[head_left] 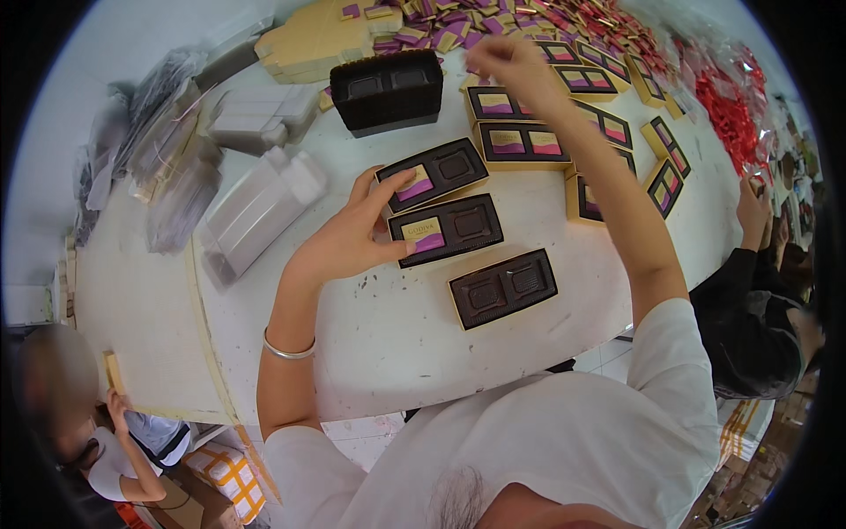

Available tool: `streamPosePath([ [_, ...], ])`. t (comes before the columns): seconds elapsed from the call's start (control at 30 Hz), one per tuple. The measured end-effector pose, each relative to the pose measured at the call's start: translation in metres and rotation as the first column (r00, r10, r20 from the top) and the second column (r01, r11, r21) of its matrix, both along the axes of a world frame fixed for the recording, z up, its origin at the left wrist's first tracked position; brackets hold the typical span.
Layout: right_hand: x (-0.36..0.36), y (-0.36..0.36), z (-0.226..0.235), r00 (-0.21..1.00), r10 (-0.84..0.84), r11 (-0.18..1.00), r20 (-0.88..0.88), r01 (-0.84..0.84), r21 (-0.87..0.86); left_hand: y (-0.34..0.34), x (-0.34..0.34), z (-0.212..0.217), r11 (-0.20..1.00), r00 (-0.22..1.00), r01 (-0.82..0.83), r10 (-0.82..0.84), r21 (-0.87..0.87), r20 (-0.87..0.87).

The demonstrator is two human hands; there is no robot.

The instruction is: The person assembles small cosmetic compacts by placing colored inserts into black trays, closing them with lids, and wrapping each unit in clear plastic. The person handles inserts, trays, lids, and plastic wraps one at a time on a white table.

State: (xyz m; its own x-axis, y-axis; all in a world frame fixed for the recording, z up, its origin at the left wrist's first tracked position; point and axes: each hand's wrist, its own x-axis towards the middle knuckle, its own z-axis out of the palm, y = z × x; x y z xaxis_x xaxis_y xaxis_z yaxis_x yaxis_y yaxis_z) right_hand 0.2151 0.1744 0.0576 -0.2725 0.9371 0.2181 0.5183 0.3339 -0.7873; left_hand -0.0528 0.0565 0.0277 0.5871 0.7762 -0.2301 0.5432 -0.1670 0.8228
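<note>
Two packets lie under your left hand (pixel 348 238) at the center of the frame, its fingers and thumb spread wide. Your fingertips rest on the upper gold-and-purple packet (pixel 418 189), while your thumb touches the lower gold-and-purple packet (pixel 426 236). Your right hand (pixel 504 58) is at the top center, fingers bent and drawn close together; blur hides the tips, so you cannot tell whether they hold anything.

The upper packet sits in the left compartment of the far box (pixel 456 165), and the lower one in the left compartment of the middle box (pixel 471 222), just beside it. Both boxes show dark tray in their right compartments. Nearer you, right of center, the near box (pixel 503 288) shows dark tray in both compartments.

Beyond your left hand, a stack of black trays (pixel 386 101) stands at upper center. Near your right forearm, toward the upper right, you have a group of filled boxes (pixel 525 146), with a heap of purple and gold packets (pixel 458 25) along the top edge and shiny red material (pixel 731 93) farther right. Flat yellow card pieces (pixel 322 40) lie at upper left, above clear plastic covers (pixel 263 207) on the white table (pixel 379 353). You wear a bracelet (pixel 289 347) on your left forearm. Other people work at the lower left and right edge.
</note>
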Motion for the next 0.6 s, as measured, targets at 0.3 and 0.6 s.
streamPosePath([
  [0.3,0.015,0.106,-0.076,0.683,-0.251,0.960,0.686,0.083,0.268,-0.014,0.019,-0.004,0.964,0.974,-0.129,0.167,0.232,-0.152],
  [0.6,0.033,0.037,-0.041,0.980,-0.015,0.996,0.196,-0.003,0.087,-0.012,0.020,-0.019,0.956,0.980,-0.145,0.173,0.254,-0.094],
])
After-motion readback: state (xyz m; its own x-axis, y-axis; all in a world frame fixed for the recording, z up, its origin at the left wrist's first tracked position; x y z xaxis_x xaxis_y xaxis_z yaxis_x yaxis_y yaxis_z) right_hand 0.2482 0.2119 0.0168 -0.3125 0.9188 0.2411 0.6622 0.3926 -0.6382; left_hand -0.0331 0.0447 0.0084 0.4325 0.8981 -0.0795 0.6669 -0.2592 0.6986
